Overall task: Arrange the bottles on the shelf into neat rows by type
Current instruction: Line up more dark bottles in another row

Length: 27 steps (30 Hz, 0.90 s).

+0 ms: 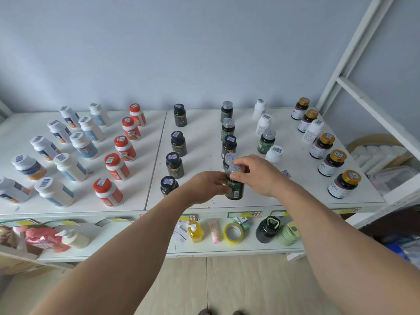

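Fingers [236, 177] (both hands) clasp green bottle [235, 189].

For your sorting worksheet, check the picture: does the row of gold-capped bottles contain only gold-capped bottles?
No: a white bottle stands in the gold-capped row near the right edge of the shelf, between the second and third gold caps.

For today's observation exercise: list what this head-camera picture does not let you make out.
- Held bottle: label partly covered by left hand and right hand.
- Bottle labels: too small to read.
- Far-left bottle: cut by the edge.
- Black-capped bottle: base behind the left arm.
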Tool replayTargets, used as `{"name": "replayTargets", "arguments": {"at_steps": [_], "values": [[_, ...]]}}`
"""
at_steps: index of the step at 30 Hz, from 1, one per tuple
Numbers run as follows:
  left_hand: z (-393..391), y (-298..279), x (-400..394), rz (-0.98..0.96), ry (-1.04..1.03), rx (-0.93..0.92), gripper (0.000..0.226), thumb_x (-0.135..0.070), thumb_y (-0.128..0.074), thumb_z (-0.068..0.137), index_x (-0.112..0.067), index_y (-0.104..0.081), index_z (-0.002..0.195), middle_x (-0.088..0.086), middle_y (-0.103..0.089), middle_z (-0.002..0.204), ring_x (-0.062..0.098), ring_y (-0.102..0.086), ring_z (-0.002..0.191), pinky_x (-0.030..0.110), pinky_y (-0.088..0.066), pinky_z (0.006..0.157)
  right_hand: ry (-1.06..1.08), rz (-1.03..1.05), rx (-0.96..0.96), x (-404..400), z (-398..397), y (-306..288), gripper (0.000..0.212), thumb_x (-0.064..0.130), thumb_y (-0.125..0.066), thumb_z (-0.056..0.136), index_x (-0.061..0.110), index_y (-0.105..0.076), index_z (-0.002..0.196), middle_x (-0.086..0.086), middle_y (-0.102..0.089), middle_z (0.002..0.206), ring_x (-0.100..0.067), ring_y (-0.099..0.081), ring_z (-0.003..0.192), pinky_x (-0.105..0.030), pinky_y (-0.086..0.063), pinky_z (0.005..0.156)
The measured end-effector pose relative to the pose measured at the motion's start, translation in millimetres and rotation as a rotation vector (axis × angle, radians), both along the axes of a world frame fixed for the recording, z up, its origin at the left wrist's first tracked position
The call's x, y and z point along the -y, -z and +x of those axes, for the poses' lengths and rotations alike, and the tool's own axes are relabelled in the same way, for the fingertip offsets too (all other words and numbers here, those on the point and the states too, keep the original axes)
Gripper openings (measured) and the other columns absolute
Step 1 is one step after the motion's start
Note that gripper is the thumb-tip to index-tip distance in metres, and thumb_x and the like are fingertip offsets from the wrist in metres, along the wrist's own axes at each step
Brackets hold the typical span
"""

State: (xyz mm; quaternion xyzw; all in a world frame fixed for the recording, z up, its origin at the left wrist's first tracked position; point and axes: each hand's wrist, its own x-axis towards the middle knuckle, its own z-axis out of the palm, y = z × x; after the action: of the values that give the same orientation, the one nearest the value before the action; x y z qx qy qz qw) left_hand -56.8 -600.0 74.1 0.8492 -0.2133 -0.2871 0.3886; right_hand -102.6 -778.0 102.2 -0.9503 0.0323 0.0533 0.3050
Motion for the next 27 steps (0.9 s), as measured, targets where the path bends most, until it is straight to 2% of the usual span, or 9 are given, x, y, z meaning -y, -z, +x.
{"name": "replayTargets", "arguments": {"at_steps": [5, 8, 14, 17, 20, 25, 27], "values": [[4, 9, -1, 0.348, 0.076, 0.282, 0.05, -0.035, -0.059, 0.094, -0.024, -0.047, 0.141, -0.005, -0.056, 0.137, 0.017, -0.052, 0.124, 0.034, -0.042, 0.104, 0.028, 0.062, -0.019, -4, -4, 20, 0.051, 0.035, -0.07, 0.084, 0.018, -0.053, 0.13, 0.001, -0.048, 0.114, -0.015, -0.053, 0.102, -0.023, -0.038, 0.088], [5, 14, -2, 0.432, 0.08, 0.357, 0.048, -0.038, -0.052, 0.096, -0.028, -0.044, 0.142, -0.006, -0.052, 0.142, 0.019, -0.048, 0.128, 0.036, -0.041, 0.104, 0.044, 0.076, -0.018, -9, -7, 33, 0.051, 0.032, -0.071, 0.083, 0.019, -0.054, 0.129, 0.003, -0.046, 0.112, -0.017, -0.055, 0.103, -0.024, -0.04, 0.088], [11, 17, -4, 0.487, 0.097, 0.47, 0.047, -0.04, -0.045, 0.099, -0.029, -0.041, 0.144, -0.006, -0.046, 0.146, 0.02, -0.045, 0.13, 0.036, -0.042, 0.1, 0.05, 0.088, -0.032, -9, -10, 38, 0.06, 0.038, -0.072, 0.081, 0.023, -0.048, 0.133, 0.003, -0.046, 0.124, -0.012, -0.05, 0.114, -0.023, -0.036, 0.092], [17, 16, -3, 0.476, 0.087, 0.477, 0.047, -0.04, -0.045, 0.098, -0.027, -0.042, 0.143, -0.005, -0.046, 0.146, 0.02, -0.046, 0.13, 0.036, -0.043, 0.098, 0.092, 0.086, 0.029, -3, -2, 27, 0.057, 0.04, -0.066, 0.085, 0.023, -0.046, 0.136, 0.002, -0.046, 0.134, -0.013, -0.047, 0.122, -0.026, -0.036, 0.098], [27, 17, 0, 0.424, 0.024, 0.424, 0.048, -0.04, -0.049, 0.097, -0.026, -0.044, 0.142, -0.003, -0.049, 0.144, 0.021, -0.048, 0.128, 0.036, -0.044, 0.098, 0.137, 0.071, 0.101, 2, 15, 15, 0.049, 0.034, -0.062, 0.09, 0.023, -0.048, 0.135, 0.0, -0.047, 0.137, -0.015, -0.047, 0.124, -0.024, -0.033, 0.096], [43, 20, 9, 0.387, 0.008, 0.321, 0.05, -0.039, -0.052, 0.096, -0.023, -0.043, 0.143, -0.001, -0.051, 0.142, 0.021, -0.05, 0.126, 0.034, -0.044, 0.1, 0.04, 0.01, -0.021, 9, 44, 16, 0.053, 0.031, -0.062, 0.091, 0.024, -0.044, 0.14, 0.002, -0.043, 0.144, -0.016, -0.043, 0.13, -0.028, -0.033, 0.103], [51, 21, 13, 0.392, 0.011, 0.293, 0.052, -0.038, -0.053, 0.096, -0.022, -0.042, 0.144, -0.001, -0.05, 0.143, 0.021, -0.049, 0.127, 0.033, -0.043, 0.101, 0.011, 0.014, -0.08, 10, 51, 22, 0.057, 0.028, -0.065, 0.089, 0.027, -0.042, 0.141, 0.004, -0.042, 0.146, -0.017, -0.044, 0.128, -0.027, -0.034, 0.101]]}}
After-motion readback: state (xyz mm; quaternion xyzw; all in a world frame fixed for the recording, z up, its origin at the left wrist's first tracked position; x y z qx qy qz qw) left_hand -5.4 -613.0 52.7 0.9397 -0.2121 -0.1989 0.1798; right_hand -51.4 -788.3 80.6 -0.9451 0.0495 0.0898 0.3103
